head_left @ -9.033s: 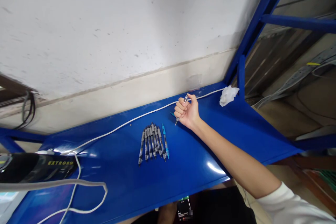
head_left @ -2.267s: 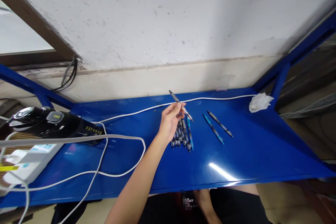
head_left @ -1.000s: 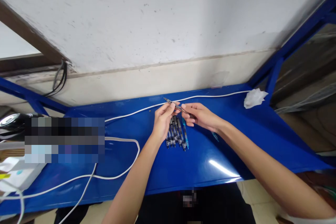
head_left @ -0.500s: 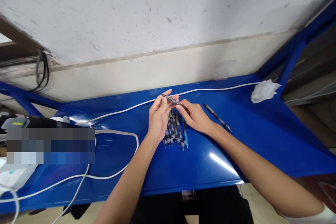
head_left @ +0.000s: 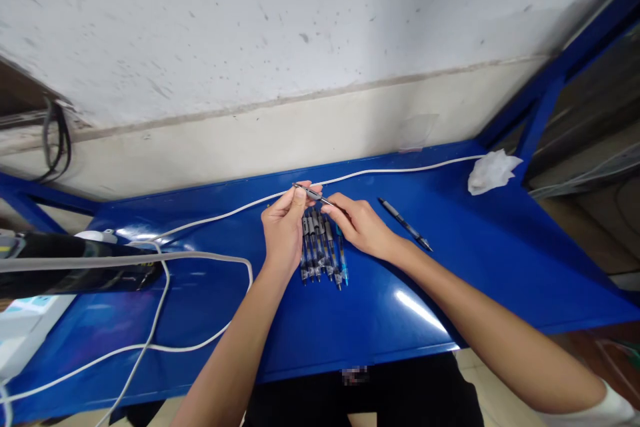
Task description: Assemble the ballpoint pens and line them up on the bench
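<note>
A grey-and-dark pen is held level between my hands over the table. My left hand pinches its left part between thumb and fingers. At the pen's right end, my right hand closes its thumb and forefinger on a thin dark section; whether that is a separate piece I cannot tell. Below the hands, several clear-barrelled pens with grey grips lie side by side, upper ends partly hidden. A light-blue pen lies at the right of this row. Farther right, a single grey-gripped pen lies slanted, apart from the rest.
A white cable runs along the back of the blue table to crumpled white tissue. Loops of white cable, a black cylindrical object and a white box occupy the left. A wall stands behind.
The view has shifted slightly, so most things sit farther left. My left fingers have curled closer around the pen. Both hands keep hold of it, and the pens on the table lie as before.
</note>
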The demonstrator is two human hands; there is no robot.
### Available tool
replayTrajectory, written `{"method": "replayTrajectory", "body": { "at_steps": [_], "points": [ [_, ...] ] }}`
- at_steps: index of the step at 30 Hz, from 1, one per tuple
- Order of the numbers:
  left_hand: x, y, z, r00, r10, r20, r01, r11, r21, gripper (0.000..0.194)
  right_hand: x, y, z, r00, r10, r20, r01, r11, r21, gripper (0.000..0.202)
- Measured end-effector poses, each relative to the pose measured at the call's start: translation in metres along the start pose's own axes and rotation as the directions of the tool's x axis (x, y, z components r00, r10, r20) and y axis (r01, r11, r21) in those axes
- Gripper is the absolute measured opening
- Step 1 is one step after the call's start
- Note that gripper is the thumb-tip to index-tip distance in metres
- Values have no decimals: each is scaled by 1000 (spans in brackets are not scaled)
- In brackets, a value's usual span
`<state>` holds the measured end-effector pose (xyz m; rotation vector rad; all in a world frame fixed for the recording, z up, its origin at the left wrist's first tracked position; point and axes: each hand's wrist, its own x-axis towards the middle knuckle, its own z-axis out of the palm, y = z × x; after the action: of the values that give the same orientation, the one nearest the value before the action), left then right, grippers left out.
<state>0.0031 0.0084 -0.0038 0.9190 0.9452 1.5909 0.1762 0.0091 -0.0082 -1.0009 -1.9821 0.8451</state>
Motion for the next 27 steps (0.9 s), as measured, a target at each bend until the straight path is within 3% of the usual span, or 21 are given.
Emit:
{"method": "replayTrajectory", "body": {
  "at_steps": [8,15,27],
  "points": [
    [2,1,-1,999,-15,-34,14,1000,-8,24,3,-7,-4,996,72,45,-80,972,222,41],
    [2,2,-1,997,68,-45,-63,993,103,22,-1,-6,2,999,1,-46,-2,999,-33,35],
    [0,4,1,991,89,-99,-77,989,124,19,-4,0,4,996,-74,-44,56,942,-332,41]
  ]
}}
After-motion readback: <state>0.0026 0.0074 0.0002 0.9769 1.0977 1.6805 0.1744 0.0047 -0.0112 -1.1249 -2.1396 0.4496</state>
